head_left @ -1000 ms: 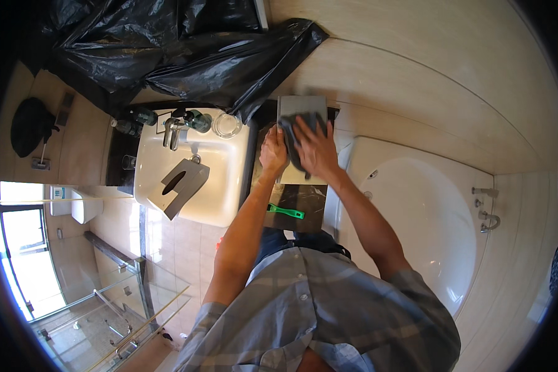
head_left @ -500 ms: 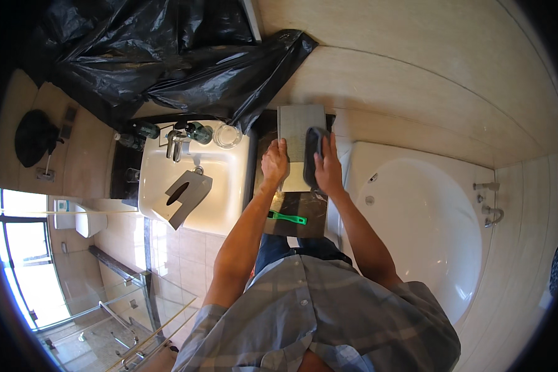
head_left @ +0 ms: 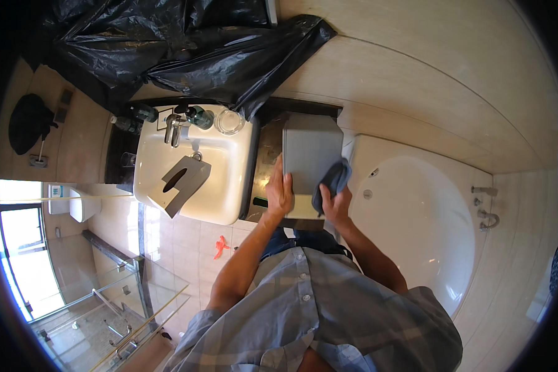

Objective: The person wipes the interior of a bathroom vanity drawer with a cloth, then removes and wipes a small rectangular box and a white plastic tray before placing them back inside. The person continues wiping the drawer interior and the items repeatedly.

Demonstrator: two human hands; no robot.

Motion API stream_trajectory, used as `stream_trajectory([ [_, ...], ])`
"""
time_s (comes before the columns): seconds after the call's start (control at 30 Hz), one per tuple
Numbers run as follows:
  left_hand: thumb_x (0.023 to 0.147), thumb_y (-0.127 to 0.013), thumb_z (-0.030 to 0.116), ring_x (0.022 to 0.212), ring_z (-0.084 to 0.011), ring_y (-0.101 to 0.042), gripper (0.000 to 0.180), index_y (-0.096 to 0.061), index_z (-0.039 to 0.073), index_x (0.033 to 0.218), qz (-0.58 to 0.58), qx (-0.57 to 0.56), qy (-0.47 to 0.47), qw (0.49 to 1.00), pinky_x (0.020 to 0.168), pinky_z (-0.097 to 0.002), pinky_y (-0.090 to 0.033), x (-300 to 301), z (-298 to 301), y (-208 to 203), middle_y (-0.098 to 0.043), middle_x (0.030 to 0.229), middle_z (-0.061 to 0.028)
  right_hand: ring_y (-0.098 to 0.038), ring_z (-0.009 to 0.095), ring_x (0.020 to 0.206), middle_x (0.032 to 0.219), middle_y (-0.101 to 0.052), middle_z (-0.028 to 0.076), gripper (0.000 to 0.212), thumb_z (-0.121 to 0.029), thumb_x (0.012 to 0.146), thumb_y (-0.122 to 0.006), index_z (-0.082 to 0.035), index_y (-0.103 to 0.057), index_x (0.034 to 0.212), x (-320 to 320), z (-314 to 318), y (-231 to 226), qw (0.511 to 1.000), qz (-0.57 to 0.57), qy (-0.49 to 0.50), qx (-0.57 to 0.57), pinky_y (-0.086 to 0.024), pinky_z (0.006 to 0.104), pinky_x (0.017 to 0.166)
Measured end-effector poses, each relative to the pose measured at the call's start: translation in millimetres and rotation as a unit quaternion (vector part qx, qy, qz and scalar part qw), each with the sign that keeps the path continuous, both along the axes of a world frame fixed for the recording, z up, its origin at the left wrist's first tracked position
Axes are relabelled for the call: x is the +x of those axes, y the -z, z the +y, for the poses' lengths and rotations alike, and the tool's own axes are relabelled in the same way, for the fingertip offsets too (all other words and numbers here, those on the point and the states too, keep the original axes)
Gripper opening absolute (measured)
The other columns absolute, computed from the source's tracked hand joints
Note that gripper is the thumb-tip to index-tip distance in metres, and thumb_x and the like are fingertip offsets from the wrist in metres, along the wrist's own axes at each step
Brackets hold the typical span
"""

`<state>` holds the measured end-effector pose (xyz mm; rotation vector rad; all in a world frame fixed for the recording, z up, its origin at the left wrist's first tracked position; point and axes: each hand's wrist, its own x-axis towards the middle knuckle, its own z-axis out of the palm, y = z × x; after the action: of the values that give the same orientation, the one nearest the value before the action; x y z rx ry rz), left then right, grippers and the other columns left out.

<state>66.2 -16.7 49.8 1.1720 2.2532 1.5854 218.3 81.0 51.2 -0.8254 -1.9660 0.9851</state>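
cloth (head_left: 335,178) gripped; bottle (head_left: 199,118) possibly labelled

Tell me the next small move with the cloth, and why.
Probably slide the cloth along the right side of the grey box: the right hand holds the cloth at that edge, and the left hand holds the opposite side.

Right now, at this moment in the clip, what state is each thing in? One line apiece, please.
Grey box: between the hands
Dark cloth: bunched, at the box's right edge
Left hand: against the box's left side
Right hand: gripping the cloth
Slotted grey cover: askew over the sink, slot facing up
Faucet: no running water visible
Black plastic sheet: draped, creased
Red item: lying on the floor
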Motion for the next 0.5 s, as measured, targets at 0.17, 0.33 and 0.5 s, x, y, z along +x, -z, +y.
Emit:
stream_trajectory([
  [0.17, 0.102, -0.037, 0.030, 0.129, -0.0515, -0.043, 0.051, -0.045, -0.007, 0.136, 0.065, 0.022, 0.035, 0.997, 0.108, -0.0492, -0.037, 24, -39, 3, -0.044, 0.140, -0.0336, -0.064, 0.043, 0.085, 0.095, -0.067, 0.021, 0.032, -0.020, 0.084, -0.072, 0.001, -0.061, 0.106, 42, -36, 34, 0.998, 0.002, -0.055, -0.013, -0.051, 0.0456, 0.076],
  [0.33, 0.102, -0.036, 0.032, 0.130, -0.0519, -0.042, 0.053, -0.044, -0.007, 0.136, 0.081, 0.015, 0.056, 0.995, 0.108, -0.0518, -0.036, 34, -60, 22, -0.040, 0.142, -0.0347, -0.065, 0.039, 0.082, 0.092, -0.068, 0.017, 0.029, -0.020, 0.082, -0.076, -0.001, -0.064, 0.099, 58, -45, 31, 0.996, -0.038, -0.079, 0.007, -0.051, 0.0435, 0.075],
  [0.5, 0.096, -0.056, 0.027, 0.130, -0.0521, -0.041, 0.053, -0.042, -0.004, 0.137, 0.025, -0.024, 0.157, 0.987, 0.107, -0.0525, -0.038, 38, -99, 42, -0.037, 0.144, -0.0340, -0.065, 0.039, 0.095, 0.103, -0.068, 0.019, 0.045, -0.025, 0.076, -0.082, -0.003, -0.063, 0.110, 89, -55, 58, 0.985, -0.099, -0.138, -0.025, -0.052, 0.0444, 0.081],
])
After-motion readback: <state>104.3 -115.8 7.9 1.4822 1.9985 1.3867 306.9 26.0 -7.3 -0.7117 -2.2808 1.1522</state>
